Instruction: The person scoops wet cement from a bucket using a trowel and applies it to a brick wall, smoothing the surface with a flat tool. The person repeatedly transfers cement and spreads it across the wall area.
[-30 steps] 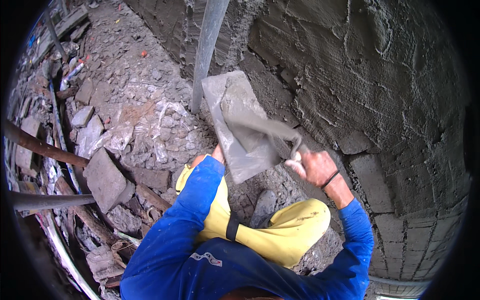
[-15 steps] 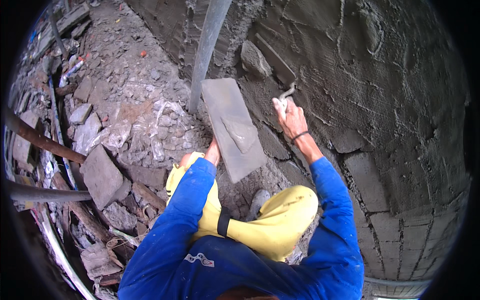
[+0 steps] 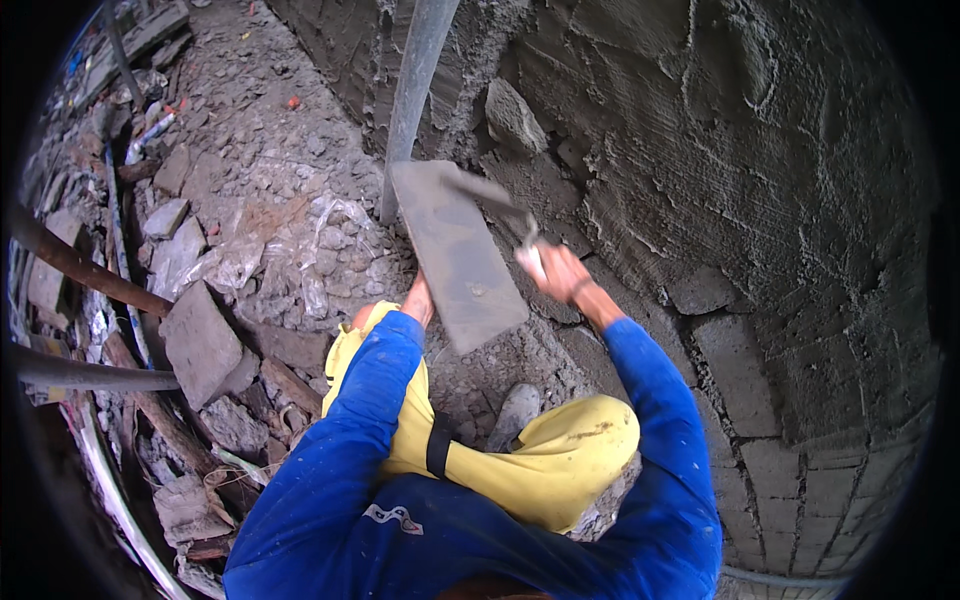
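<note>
My left hand (image 3: pixel 420 298) supports a flat rectangular mortar board (image 3: pixel 455 255), gripped from underneath; its fingers are hidden below the board. A thin grey film and one small dab of mortar (image 3: pixel 478 290) lie on top. My right hand (image 3: pixel 560 272) is closed around the pale handle of a trowel (image 3: pixel 495 197). The blade, smeared by motion, reaches over the board's far right corner; whether it carries mortar I cannot make out. To the right rises a wall (image 3: pixel 720 180) coated with wet, ridged grey mortar, its bare blocks (image 3: pixel 735 365) showing lower down.
A grey metal pole (image 3: pixel 412 95) stands just beyond the board. Close to the wall rests a stone lump (image 3: pixel 514 117). Rubble (image 3: pixel 335 240), a broken slab (image 3: pixel 203 345) and a rusty pipe (image 3: pixel 90 270) lie to the left. My yellow-clad knees (image 3: pixel 570 450) are bent below.
My right hand has brought the trowel leftward from the wall to the board. The mortar clump on the board's middle is gone, leaving a small dab. The board shifted slightly left.
</note>
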Available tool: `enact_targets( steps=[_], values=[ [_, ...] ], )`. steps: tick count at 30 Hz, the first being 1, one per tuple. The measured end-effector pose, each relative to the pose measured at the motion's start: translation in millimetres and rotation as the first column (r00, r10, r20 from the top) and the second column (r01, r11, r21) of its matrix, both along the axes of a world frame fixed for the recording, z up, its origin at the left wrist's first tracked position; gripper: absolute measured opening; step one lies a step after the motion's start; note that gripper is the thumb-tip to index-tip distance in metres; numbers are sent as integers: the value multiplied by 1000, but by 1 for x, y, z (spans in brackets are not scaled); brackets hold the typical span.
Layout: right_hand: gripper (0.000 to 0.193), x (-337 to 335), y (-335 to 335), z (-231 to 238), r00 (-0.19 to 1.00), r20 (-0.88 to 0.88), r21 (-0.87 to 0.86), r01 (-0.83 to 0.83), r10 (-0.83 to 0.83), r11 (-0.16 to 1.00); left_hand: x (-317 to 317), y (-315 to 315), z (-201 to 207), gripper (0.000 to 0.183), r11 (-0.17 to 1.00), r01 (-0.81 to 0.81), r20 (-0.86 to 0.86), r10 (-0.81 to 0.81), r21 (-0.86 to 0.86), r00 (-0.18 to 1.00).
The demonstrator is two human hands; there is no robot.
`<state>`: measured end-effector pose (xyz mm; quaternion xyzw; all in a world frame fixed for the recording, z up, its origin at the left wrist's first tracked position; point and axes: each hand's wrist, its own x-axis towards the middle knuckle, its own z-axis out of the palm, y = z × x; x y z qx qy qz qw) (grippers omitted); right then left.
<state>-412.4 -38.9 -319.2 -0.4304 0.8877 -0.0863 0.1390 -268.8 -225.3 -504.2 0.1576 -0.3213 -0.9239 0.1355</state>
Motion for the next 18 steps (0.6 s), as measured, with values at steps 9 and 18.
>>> enact_targets(
  steps=[9, 18],
  values=[
    [45, 23, -50, 4, 962, -225, -212, 104, -152, 972, -11, -26, 9, 46, 923, -229, 22, 234, 309, 972],
    [34, -40, -67, -67, 995, 36, -148, 103, -98, 984, -21, -23, 42, 38, 940, -295, 284, 239, 171, 929]
  ],
)
